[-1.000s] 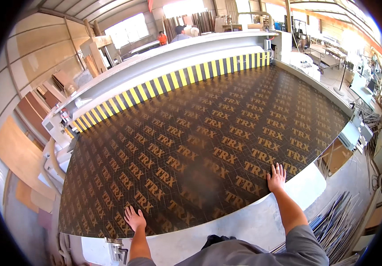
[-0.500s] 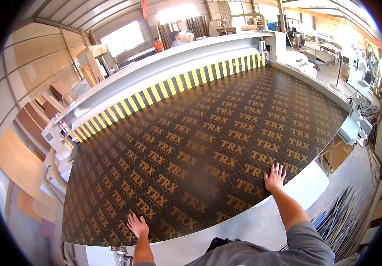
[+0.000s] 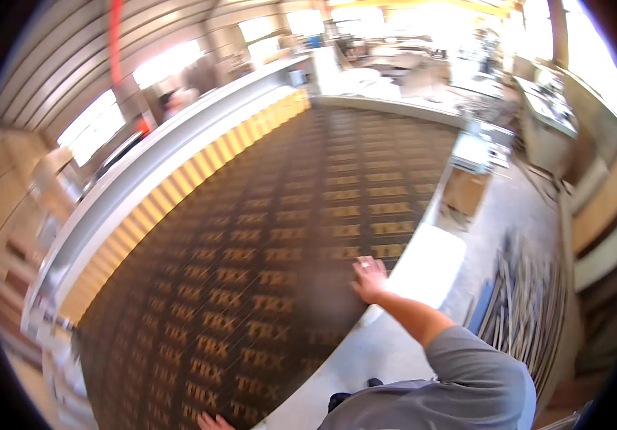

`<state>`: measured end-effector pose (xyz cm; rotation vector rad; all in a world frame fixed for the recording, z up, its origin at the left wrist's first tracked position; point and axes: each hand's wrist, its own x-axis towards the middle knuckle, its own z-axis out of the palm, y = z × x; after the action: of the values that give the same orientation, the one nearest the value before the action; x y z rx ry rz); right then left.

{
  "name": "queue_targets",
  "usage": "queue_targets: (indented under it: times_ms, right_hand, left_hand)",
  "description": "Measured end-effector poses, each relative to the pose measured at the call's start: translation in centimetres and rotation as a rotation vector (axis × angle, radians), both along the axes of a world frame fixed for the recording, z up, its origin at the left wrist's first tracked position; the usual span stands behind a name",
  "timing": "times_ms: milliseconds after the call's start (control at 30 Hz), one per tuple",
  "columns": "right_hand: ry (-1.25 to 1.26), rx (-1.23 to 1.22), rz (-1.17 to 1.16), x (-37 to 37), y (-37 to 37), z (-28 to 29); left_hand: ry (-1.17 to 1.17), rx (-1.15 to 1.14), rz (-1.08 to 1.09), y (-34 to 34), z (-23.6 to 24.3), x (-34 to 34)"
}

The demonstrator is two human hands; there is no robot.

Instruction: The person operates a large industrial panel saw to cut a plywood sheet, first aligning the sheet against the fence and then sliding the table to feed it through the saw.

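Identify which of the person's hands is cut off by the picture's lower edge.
The left hand, on the dark printed sheet: only part of it shows at the bottom, whereas the right hand, higher in view, shows whole.

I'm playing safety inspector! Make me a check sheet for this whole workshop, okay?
Surface: white panel shows past the near edge of the big dark sheet
Job's things: sheet lies flat, with rows of gold lettering; yellow-striped barrier along its far side
Clutter: messy pile of thin strips on the floor, right
Grips: right hand open, palm down on the sheet; left hand mostly cut off by the picture's bottom
Cables: too blurred to be sure
Surroundings: boards stand at the right; bright window upper left
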<state>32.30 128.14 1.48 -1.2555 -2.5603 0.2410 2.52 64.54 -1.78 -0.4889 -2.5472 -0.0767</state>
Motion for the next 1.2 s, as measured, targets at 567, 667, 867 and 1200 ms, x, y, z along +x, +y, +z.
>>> queue_targets:
  times_ms: [567,667,867,1200]
  right_hand:
    - [0.116,0.11,-0.029,4.0,0.7,-1.5]
    - [0.17,0.118,0.01,1.3,0.0,-0.6]
    - [0.187,0.118,0.011,0.9,-0.1,-0.5]
    - [0.214,0.111,0.034,-0.4,-0.6,-0.1]
  left_hand:
    - [-0.226,0.064,-0.029,2.7,-2.3,-1.3]
    - [-0.221,0.069,0.055,0.7,0.8,-0.7]
    - [-0.178,0.077,0.024,0.1,0.1,-0.9]
    - [0.267,-0.028,-0.036,-9.3,-11.6,-9.0]
